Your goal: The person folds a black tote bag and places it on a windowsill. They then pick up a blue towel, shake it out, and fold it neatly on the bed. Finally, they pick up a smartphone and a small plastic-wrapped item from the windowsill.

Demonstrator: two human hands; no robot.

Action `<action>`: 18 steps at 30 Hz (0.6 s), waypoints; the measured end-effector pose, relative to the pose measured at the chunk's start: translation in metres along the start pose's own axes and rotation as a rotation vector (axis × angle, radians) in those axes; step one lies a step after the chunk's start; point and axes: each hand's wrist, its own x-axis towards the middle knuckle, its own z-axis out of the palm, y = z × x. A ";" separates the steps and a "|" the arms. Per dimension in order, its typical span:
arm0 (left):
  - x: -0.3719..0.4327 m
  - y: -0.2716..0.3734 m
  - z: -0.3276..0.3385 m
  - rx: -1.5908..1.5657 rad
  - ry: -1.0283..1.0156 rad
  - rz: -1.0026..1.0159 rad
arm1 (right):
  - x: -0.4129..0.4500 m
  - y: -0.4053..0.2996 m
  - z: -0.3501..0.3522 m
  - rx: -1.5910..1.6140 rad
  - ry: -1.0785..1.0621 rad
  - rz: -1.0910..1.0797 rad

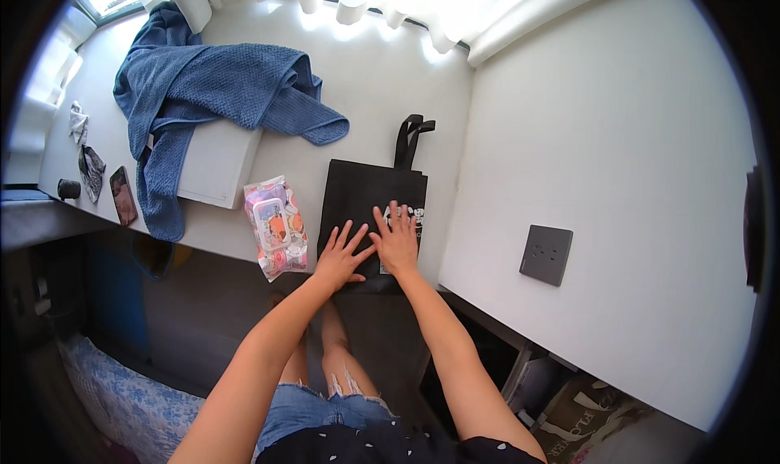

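A black fabric tote bag (pixel 353 190) lies flat on the white windowsill ledge, its handles (pixel 409 141) stretched towards the window. My left hand (pixel 342 255) rests on the bag's lower part with the fingers spread. Beside it, my right hand (pixel 397 238) lies palm down across a white print on the bag, partly covering it. Neither hand holds anything. Just left of the bag is a pack of wet wipes (pixel 277 229) with a white lid and a colourful cartoon print.
A blue towel (pixel 225 80) drapes over a white box (pixel 213 165) on the ledge (pixel 378 68). Further left lie a smartphone (pixel 124 196), a crumpled grey cloth or wrapper (pixel 91 171) and a small black cylinder (pixel 69 189). A dark wall socket (pixel 546 255) sits on the right wall.
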 end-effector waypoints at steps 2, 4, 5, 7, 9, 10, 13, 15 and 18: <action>0.000 0.000 -0.003 -0.055 0.056 -0.151 | 0.007 0.022 0.013 -0.045 0.057 0.161; 0.002 0.001 -0.015 -0.127 0.019 -0.291 | 0.013 0.035 0.015 -0.014 0.069 0.168; 0.004 0.002 -0.019 -0.164 0.000 -0.360 | 0.015 0.038 0.014 0.000 0.070 0.169; 0.006 -0.001 -0.016 -0.165 0.026 -0.372 | 0.017 0.036 0.013 0.030 0.104 0.166; 0.007 -0.002 -0.016 -0.166 0.060 -0.349 | 0.017 0.036 0.010 0.013 0.119 0.166; 0.006 -0.001 -0.025 -0.180 0.032 -0.346 | 0.019 0.035 0.008 -0.011 0.130 0.153; 0.010 -0.006 -0.016 -0.176 0.294 -0.297 | 0.023 0.040 -0.006 0.038 0.009 0.164; 0.008 -0.006 -0.019 -0.208 0.274 -0.293 | 0.005 0.040 -0.028 0.106 -0.002 0.182; -0.001 -0.022 -0.020 -0.190 0.219 -0.235 | -0.036 0.038 -0.051 0.154 -0.059 0.126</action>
